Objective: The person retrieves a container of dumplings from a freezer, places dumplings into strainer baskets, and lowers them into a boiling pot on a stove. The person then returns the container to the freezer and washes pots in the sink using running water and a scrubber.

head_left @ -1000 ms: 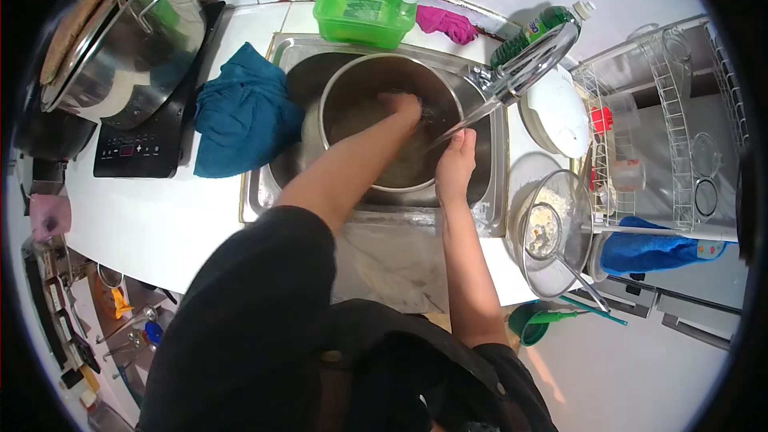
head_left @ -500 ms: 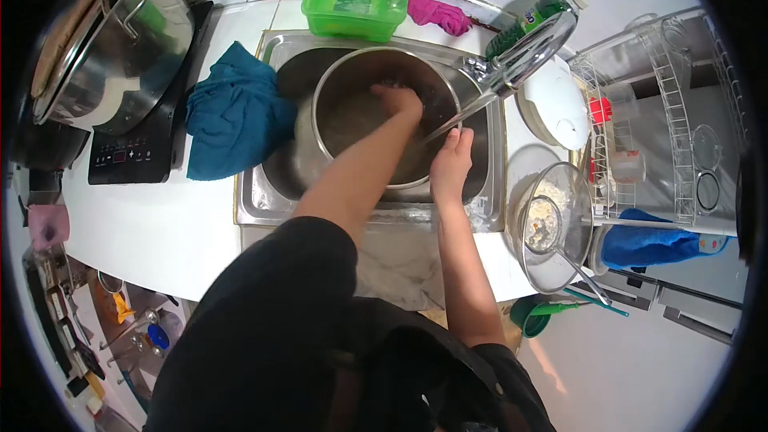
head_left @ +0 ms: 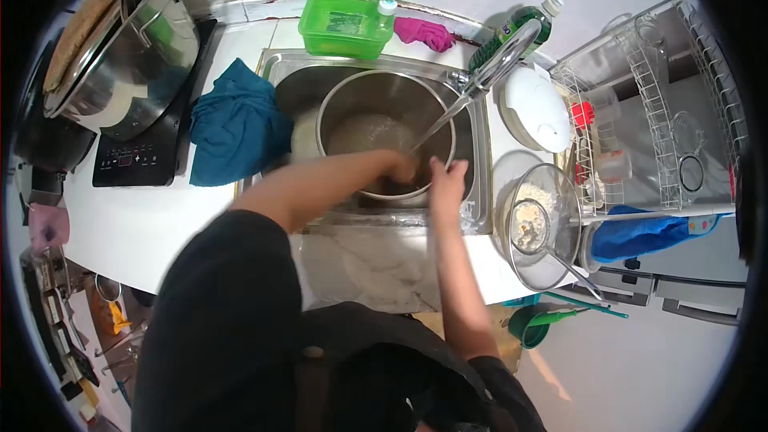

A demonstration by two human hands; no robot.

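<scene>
A large steel pot (head_left: 384, 84) stands in the sink (head_left: 478, 152), and water runs into it from the faucet (head_left: 508, 56). Inside the pot, near its front right wall, is my left hand (head_left: 400, 168); its fingers are blurred and partly hidden. My right hand (head_left: 448, 178) grips the pot's right front rim, thumb on the inner side. Cloudy water lies in the bottom of the pot. A teal cloth (head_left: 238, 124) lies on the counter beside the sink's left edge.
Behind the sink are a green plastic basin (head_left: 344, 40), a pink cloth (head_left: 424, 34) and a green bottle (head_left: 520, 28). At right are a white lidded container (head_left: 536, 108), a strainer (head_left: 540, 228) and a dish rack (head_left: 640, 88). A big pot (head_left: 136, 72) stands on the left cooktop (head_left: 132, 162).
My left hand has moved from the back of the pot's inside to its front right wall. My right hand stays at the rim, its thumb now over the edge. The view has shifted slightly.
</scene>
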